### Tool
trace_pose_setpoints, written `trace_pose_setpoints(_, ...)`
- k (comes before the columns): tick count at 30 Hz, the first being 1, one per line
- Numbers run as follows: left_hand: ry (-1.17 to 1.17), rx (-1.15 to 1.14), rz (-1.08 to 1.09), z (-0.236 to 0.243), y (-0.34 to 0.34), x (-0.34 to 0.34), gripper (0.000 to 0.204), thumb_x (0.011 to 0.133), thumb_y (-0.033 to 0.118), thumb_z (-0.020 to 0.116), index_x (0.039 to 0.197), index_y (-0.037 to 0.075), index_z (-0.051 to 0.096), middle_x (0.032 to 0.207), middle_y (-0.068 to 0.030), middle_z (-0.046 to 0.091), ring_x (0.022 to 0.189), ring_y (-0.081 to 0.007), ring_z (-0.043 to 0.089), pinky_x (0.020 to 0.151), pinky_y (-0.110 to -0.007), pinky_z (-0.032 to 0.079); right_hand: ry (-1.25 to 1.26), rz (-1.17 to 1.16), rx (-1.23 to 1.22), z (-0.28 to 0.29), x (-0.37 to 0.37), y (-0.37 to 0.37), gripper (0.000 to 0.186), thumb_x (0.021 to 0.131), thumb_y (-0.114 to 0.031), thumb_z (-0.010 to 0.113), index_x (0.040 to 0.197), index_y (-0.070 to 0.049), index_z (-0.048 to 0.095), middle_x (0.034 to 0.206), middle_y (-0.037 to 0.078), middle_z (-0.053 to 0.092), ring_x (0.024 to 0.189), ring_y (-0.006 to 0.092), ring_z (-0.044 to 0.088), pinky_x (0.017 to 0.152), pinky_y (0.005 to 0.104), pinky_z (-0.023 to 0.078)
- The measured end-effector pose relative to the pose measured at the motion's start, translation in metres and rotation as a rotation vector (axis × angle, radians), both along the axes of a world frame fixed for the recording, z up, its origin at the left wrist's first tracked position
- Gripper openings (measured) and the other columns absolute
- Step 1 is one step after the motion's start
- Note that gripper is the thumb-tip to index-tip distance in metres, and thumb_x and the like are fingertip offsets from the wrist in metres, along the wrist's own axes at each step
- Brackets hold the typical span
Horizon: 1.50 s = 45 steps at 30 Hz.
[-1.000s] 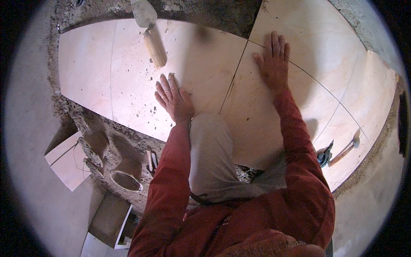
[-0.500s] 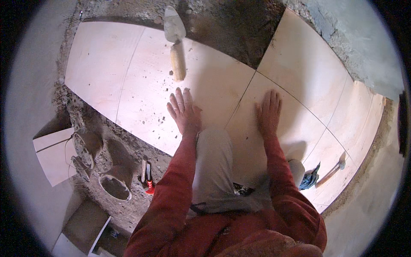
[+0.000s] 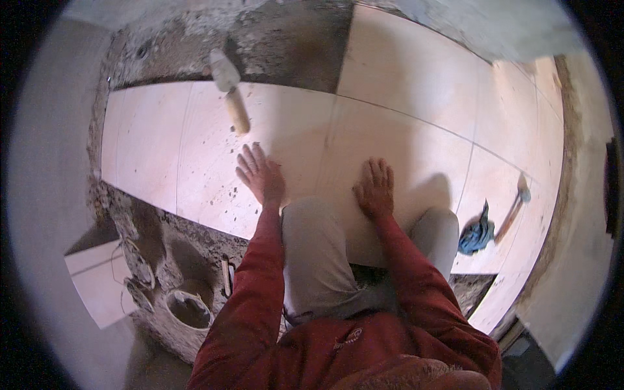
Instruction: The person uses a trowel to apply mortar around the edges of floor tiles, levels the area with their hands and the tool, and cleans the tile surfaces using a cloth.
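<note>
My left hand (image 3: 261,177) rests palm down on a pale floor tile (image 3: 299,123), fingers spread, holding nothing. Just beyond its fingertips lies a trowel (image 3: 225,73), its wooden handle (image 3: 238,112) pointing back toward me and its blade at the edge of the bare mortar bed. My right hand (image 3: 375,188) is flat on the neighbouring tile (image 3: 403,146), fingers stretched out and close together, also with nothing in it. Small dark crumbs of mortar (image 3: 229,193) are scattered on the tile near my left hand.
A hammer (image 3: 513,211) and a crumpled blue cloth (image 3: 478,235) lie on the tiles at right. Rough dark mortar (image 3: 292,45) is exposed at the far side. Left of me, a bucket (image 3: 190,308) and a loose tile (image 3: 101,286) stand on rubble. Walls border both sides.
The view has turned and shifted, so the tiles and tools sit differently in it. Both hands remain flat on the tiles; the right one appears drawn a little closer to the left.
</note>
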<state>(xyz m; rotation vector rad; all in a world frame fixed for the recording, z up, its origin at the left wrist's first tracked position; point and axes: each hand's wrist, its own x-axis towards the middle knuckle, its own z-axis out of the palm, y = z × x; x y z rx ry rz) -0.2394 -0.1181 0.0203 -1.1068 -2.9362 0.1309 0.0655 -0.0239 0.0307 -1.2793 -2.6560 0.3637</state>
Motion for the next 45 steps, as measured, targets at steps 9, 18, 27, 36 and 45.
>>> trace_pose_setpoints(9, 0.13, 0.131, -0.405, -0.02, -0.103, 0.041, 0.064, 0.102, 0.031, 0.051, 0.161, 0.012, 0.031, 0.167, -0.0148, 0.028, 0.152, -0.0366, 0.03, 0.123, -0.054, 0.024, 0.127, -0.036, 0.014, 0.002, 0.004, -0.003, 0.065, 0.095, -0.034, 0.062, 0.151, -0.004, 0.044, 0.16, 0.015, 0.038, 0.153, 0.0366, 0.027, 0.126, 0.0549, 0.018)
trace_pose_setpoints(18, -0.119, -0.354, -0.346, 0.022, -0.348, 0.142, 0.049, 0.1, 0.026, 0.056, 0.148, 0.012, 0.051, 0.153, -0.0149, 0.049, 0.142, -0.034, 0.046, 0.118, -0.051, 0.034, 0.258, -0.055, 0.049, -0.001, 0.011, -0.006, 0.064, 0.094, -0.033, 0.062, 0.147, 0.0, 0.047, 0.156, 0.015, 0.043, 0.151, 0.037, 0.029, 0.126, 0.0549, 0.016)
trace_pose_setpoints(27, -0.354, -0.268, 0.189, 0.152, -0.454, 0.153, 0.046, 0.1, 0.025, 0.056, 0.144, 0.012, 0.054, 0.148, -0.0155, 0.052, 0.139, -0.0343, 0.048, 0.116, -0.05, 0.036, 0.36, -0.081, 0.004, -0.043, 0.016, -0.011, 0.06, 0.091, -0.03, 0.069, 0.142, -0.003, 0.054, 0.154, 0.015, 0.047, 0.148, 0.0341, 0.037, 0.125, 0.0536, 0.02)
trace_pose_setpoints(36, -0.21, 0.024, 0.175, 0.331, -0.407, 0.095, 0.043, 0.1, 0.025, 0.057, 0.141, 0.012, 0.056, 0.144, -0.0162, 0.055, 0.135, -0.0347, 0.051, 0.114, -0.049, 0.038, 0.565, -0.24, -0.781, 0.112, -0.027, 0.104, 0.043, 0.092, -0.03, 0.055, 0.126, -0.009, 0.068, 0.139, 0.014, 0.064, 0.13, 0.0337, 0.06, 0.104, 0.056, 0.049)
trace_pose_setpoints(45, -0.293, 0.14, 0.294, 0.278, -0.432, 0.194, 0.04, 0.099, 0.024, 0.058, 0.137, 0.011, 0.059, 0.14, -0.0169, 0.058, 0.132, -0.035, 0.054, 0.112, -0.049, 0.041, 0.045, -0.575, 0.182, -0.035, 0.421, 0.229, 0.055, 0.094, -0.049, 0.052, 0.132, -0.01, 0.061, 0.136, 0.02, 0.061, 0.124, 0.042, 0.06, 0.1, 0.0633, 0.048)
